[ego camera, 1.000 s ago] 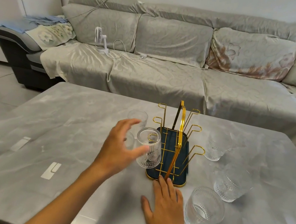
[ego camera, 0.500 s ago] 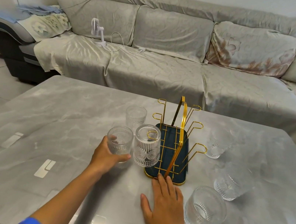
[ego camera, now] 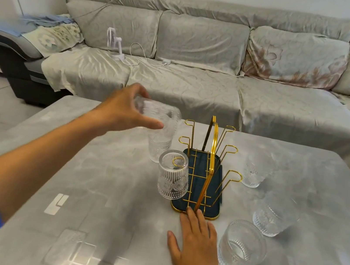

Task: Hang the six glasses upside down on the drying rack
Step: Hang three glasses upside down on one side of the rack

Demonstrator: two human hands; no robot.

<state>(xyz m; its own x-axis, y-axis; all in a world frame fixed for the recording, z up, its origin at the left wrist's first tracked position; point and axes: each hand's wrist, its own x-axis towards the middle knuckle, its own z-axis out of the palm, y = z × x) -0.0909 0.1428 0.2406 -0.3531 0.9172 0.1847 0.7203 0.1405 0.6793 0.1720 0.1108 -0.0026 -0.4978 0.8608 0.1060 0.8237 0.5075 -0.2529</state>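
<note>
A gold wire drying rack on a dark tray stands mid-table. One ribbed glass hangs upside down on its near left peg. My left hand grips a second glass, tipped sideways in the air left of the rack's far pegs. Under it, an upright glass stands on the table. My right hand lies flat on the table, fingertips against the tray's near edge. Three more glasses stand right of the rack: far, middle, near.
The grey marble table has its far edge just behind the rack. A covered sofa runs along the back, with a small white fan and cable on its seat. A dark chair stands at the left.
My left hand closed on a glass standing left of the rack, lifted it off the table and tipped it sideways. My right hand stayed at the tray.
</note>
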